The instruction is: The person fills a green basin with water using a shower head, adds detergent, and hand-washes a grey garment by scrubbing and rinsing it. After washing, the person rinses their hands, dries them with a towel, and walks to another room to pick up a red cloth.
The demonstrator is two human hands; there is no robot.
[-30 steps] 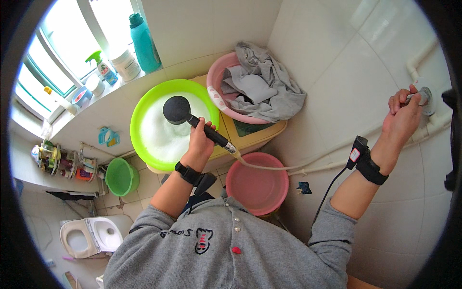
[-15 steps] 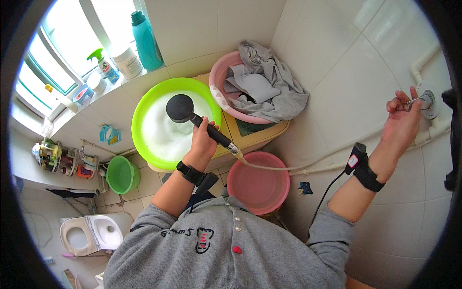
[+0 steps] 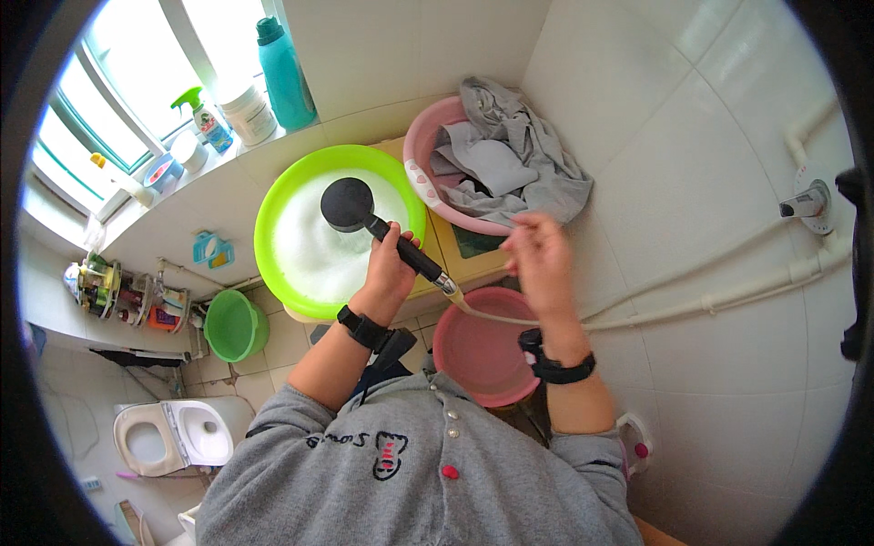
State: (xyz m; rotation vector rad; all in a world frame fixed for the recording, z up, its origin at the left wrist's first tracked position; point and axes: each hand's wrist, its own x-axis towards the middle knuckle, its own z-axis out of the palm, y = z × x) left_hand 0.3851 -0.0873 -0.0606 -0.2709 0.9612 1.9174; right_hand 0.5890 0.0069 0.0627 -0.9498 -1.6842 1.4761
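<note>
My left hand [image 3: 391, 271] is closed round the black handle of a shower head [image 3: 347, 205]. The head hangs over a lime-green basin [image 3: 265, 238] full of white foam [image 3: 309, 250]. From the handle's end a pale hose [image 3: 510, 319] runs right, passing behind my right hand [image 3: 544, 264]. That hand is in mid-air, smeared by motion, between the upper pink basin [image 3: 421, 136] and the lower pink basin [image 3: 478, 364]; its fingers are not clear. Grey clothes [image 3: 510, 168] are heaped in the upper basin and hang over its rim.
A metal tap lever [image 3: 806, 202] and white pipes [image 3: 728, 300] are on the right wall. Bottles, among them a teal one [image 3: 287, 77], line the window sill. A green bucket [image 3: 235, 328] and a toilet [image 3: 205, 437] are at the left.
My right hand has let go of the tap lever and come left, to above the lower pink basin. My left hand keeps the shower head over the foam, nearly unmoved.
</note>
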